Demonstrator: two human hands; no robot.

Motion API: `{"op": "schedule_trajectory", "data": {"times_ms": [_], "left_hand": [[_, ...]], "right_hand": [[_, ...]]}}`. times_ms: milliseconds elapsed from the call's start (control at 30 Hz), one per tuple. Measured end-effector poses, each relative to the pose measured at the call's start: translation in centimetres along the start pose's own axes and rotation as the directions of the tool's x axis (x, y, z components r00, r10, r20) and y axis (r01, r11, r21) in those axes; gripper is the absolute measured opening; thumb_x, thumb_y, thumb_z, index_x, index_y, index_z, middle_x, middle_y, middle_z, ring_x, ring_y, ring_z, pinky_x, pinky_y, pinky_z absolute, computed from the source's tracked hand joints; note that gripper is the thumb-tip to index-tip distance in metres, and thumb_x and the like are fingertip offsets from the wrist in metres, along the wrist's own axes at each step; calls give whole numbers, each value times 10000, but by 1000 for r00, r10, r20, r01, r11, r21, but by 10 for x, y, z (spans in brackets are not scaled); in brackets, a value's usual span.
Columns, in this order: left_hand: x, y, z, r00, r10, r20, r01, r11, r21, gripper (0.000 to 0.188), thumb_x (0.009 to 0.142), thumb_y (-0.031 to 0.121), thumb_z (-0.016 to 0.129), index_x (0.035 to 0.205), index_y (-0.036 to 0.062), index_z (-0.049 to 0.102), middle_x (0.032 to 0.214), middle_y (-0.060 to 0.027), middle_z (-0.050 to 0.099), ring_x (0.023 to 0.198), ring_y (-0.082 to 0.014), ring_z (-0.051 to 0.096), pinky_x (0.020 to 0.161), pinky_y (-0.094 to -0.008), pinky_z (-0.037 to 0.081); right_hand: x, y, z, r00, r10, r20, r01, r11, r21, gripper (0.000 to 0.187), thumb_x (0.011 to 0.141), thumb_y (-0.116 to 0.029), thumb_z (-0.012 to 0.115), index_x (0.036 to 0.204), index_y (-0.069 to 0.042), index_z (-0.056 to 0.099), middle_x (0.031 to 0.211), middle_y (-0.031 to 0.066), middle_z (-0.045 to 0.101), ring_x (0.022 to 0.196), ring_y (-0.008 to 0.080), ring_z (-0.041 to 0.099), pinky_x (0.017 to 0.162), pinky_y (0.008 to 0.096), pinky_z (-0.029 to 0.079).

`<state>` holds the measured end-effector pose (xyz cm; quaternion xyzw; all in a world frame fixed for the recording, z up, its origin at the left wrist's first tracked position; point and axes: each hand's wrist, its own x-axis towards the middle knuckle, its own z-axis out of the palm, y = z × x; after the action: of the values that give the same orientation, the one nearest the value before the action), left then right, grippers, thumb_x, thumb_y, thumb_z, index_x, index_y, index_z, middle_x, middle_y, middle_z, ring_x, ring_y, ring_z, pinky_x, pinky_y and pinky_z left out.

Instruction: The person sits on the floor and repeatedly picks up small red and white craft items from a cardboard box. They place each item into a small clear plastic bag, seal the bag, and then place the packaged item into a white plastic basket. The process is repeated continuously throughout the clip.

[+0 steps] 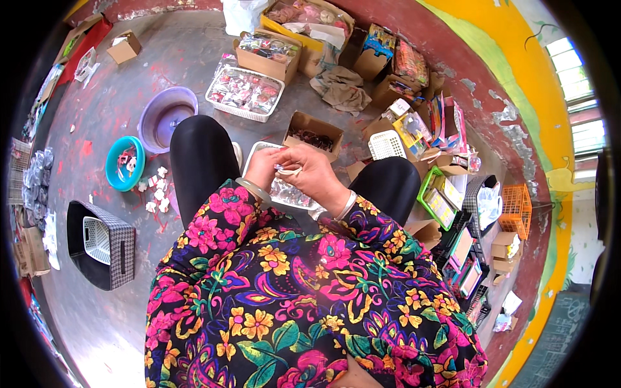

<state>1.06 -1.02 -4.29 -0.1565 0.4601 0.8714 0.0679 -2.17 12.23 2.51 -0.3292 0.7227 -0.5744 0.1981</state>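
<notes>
In front of my lap my two hands meet over a small pale, looped piece with a bluish-purple bit (279, 167), too small to name. The fingers of my left hand (261, 169) are closed at one side of it. My right hand (312, 176) is bent over it from the other side, fingers pressed together. Just beneath them, between my knees, a white basket (251, 152) holds small clear packets (291, 194), partly hidden by my hands. Beyond it, an open cardboard box (333, 139) contains dark reddish-brown small pieces.
Farther out stands a white basket (210, 97) full of packets. To the left are a purple tub (147, 123), a teal basin (111, 169), white scattered pieces (162, 183) and a checkered bin (121, 258). Boxes, a green tray (424, 194) and an orange crate (515, 210) crowd the right.
</notes>
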Motion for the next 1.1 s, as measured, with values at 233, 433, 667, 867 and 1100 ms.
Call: {"op": "schedule_trajectory", "data": {"times_ms": [233, 433, 667, 867, 1100], "left_hand": [[2, -4, -2, 999, -34, -39, 33, 999, -24, 152, 855, 85, 501, 909, -22, 595, 813, -46, 593, 719, -105, 566, 653, -219, 469], [-5, 4, 7, 996, -52, -69, 56, 997, 54, 144, 854, 85, 512, 912, -18, 594, 818, -39, 589, 720, -108, 559, 668, -210, 460], [-4, 4, 11, 998, -17, -56, 25, 989, 146, 153, 830, 40, 514, 927, -48, 592, 798, -39, 593, 715, -101, 549, 666, -204, 441], [-5, 0, 12, 992, 105, -66, -84, 961, 263, 154, 801, 28, 549, 904, -50, 632, 765, -30, 609, 681, -73, 534, 607, -195, 422], [6, -14, 3, 987, 152, -61, -126, 944, 305, 177, 784, 42, 584, 933, -29, 647, 721, -9, 608, 640, -56, 519, 556, -204, 411]], "right_hand": [[5, -12, -24, 978, 195, -75, -144, 889, 436, 126, 800, -28, 594, 917, 16, 588, 778, -9, 575, 678, 47, 531, 607, 187, 438], [2, -32, -61, 942, 334, 30, -314, 846, 430, 183, 818, -106, 592, 961, 7, 579, 754, 22, 591, 667, 70, 537, 637, 211, 442], [-5, -7, -61, 977, 211, -38, -207, 974, 86, 125, 799, -57, 580, 919, -23, 589, 739, 4, 584, 655, 59, 530, 593, 205, 429], [-4, -17, -48, 999, -27, -23, 17, 937, -348, 122, 731, -61, 572, 845, -31, 600, 725, 150, 606, 668, 270, 603, 590, 324, 456], [0, -3, -42, 987, -135, 87, 157, 697, -700, 128, 745, -95, 575, 857, -50, 619, 782, 133, 614, 766, 323, 581, 663, 381, 466]]}}
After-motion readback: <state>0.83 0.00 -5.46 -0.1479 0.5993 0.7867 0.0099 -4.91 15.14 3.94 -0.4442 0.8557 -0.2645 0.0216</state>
